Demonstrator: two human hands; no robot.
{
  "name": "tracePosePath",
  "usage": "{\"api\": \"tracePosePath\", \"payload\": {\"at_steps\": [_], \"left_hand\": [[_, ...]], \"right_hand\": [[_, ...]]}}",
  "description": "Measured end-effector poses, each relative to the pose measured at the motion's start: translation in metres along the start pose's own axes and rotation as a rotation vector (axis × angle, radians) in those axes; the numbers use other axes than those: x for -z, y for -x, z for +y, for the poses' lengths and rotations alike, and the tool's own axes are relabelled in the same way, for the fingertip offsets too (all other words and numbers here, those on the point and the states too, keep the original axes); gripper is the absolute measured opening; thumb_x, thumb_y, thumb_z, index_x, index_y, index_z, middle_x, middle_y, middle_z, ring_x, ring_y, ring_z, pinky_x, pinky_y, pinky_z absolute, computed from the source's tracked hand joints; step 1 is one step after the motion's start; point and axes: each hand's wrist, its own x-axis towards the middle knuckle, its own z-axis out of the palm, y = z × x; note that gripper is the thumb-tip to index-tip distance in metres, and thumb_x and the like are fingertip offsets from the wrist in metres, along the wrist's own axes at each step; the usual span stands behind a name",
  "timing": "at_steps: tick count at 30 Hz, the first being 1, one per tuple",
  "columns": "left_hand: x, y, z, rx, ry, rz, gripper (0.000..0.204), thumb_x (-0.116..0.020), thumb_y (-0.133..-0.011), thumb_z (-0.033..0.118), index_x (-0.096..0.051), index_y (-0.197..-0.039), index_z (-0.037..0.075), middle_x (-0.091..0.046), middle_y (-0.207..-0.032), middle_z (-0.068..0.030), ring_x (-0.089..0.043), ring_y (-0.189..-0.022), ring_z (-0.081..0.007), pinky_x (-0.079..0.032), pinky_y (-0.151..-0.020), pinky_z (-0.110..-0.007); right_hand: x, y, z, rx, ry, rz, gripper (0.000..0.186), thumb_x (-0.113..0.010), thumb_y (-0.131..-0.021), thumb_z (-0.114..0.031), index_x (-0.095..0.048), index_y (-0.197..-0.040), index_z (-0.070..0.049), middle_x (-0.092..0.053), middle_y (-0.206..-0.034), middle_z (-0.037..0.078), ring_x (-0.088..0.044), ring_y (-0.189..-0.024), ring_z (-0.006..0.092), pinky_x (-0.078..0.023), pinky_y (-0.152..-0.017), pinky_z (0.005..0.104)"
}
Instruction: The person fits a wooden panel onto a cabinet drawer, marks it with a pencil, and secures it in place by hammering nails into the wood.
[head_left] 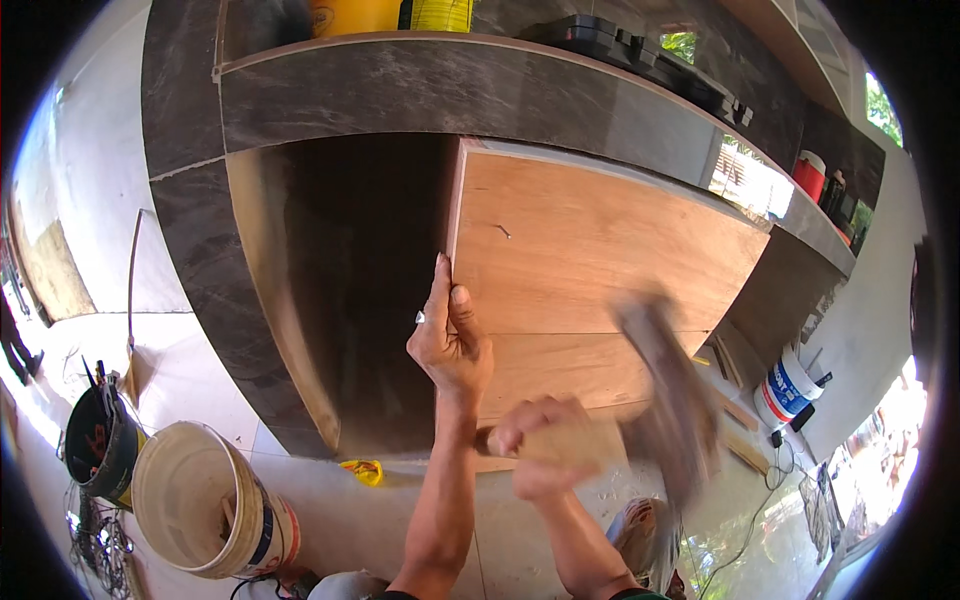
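Observation:
A plywood panel [600, 230] with pale edging stands upright beneath the dark stone-look counter [400, 85]. At its left edge, my left hand [450, 340] holds the panel, index finger pointing up along the edge and thumb beside it; a ring shows on one finger. My right hand [545, 440] grips a hammer [672, 400] by its wooden handle, in front of the panel's lower part. Motion smears the hammer and right hand, so the head's exact shape is unclear. A thin nail-like piece [503, 232] sticks out of the panel's upper left.
Left of the panel is a dark cabinet opening [360, 290]. A large white bucket [185, 490] and a black bucket [95, 450] stand at lower left. A yellow item [362, 471] lies below the opening. At right are a paint bucket [785, 390], wood strips and a cable.

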Motion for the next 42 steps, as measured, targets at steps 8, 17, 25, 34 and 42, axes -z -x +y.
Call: {"api": "tracePosePath", "payload": {"at_steps": [8,17,25,34,42], "left_hand": [[-0.004,0.003,0.0,-0.001,0.002,0.037,0.029,-0.058,-0.097,0.007,-0.063,-0.124,-0.001,-0.072,-0.101,-0.0185,-0.067,-0.073,-0.0116,-0.051,-0.065,-0.023],[-0.005,0.001,0.015,0.115,0.018,0.031,0.033,-0.055,-0.1,0.021,-0.064,-0.122,-0.001,-0.073,-0.098,-0.0139,-0.068,-0.083,-0.0118,-0.051,-0.072,-0.025],[0.0,0.004,0.011,0.161,0.007,0.001,0.031,-0.055,-0.1,0.019,-0.064,-0.121,-0.002,-0.073,-0.093,-0.0129,-0.066,-0.081,-0.0093,-0.05,-0.07,-0.023],[-0.004,0.003,0.011,0.112,-0.015,0.044,0.031,-0.056,-0.1,0.021,-0.065,-0.119,-0.002,-0.073,-0.102,-0.0147,-0.069,-0.087,-0.0125,-0.052,-0.072,-0.024],[0.008,-0.004,0.012,0.187,0.051,-0.03,0.03,-0.059,-0.098,0.016,-0.065,-0.118,-0.004,-0.071,-0.107,-0.0176,-0.069,-0.095,-0.0196,-0.052,-0.082,-0.03]], "right_hand": [[0.006,-0.021,0.015,-0.078,0.621,-0.106,0.049,-0.051,-0.096,-0.044,-0.052,-0.072,-0.001,-0.057,-0.069,0.008,-0.056,-0.055,0.0192,-0.044,-0.051,0.0317],[0.025,-0.007,0.043,0.202,1.122,-0.133,0.064,-0.045,-0.093,-0.064,-0.048,-0.074,-0.003,-0.056,-0.067,0.01,-0.053,-0.052,0.0183,-0.044,-0.048,0.0316],[-0.006,-0.006,-0.016,0.339,0.231,0.008,0.051,-0.051,-0.097,-0.046,-0.045,-0.068,-0.004,-0.052,-0.061,0.006,-0.052,-0.05,0.0169,-0.04,-0.045,0.0278],[0.016,-0.005,0.036,-0.049,0.591,0.086,0.039,-0.056,-0.094,-0.037,-0.049,-0.068,-0.009,-0.053,-0.062,0.002,-0.049,-0.053,0.0157,-0.037,-0.043,0.0301],[0.015,0.006,0.004,0.261,0.491,0.076,0.092,-0.017,-0.076,-0.09,-0.044,-0.083,-0.002,-0.052,-0.06,0.008,-0.049,-0.054,0.0147,-0.039,-0.05,0.027]]}}
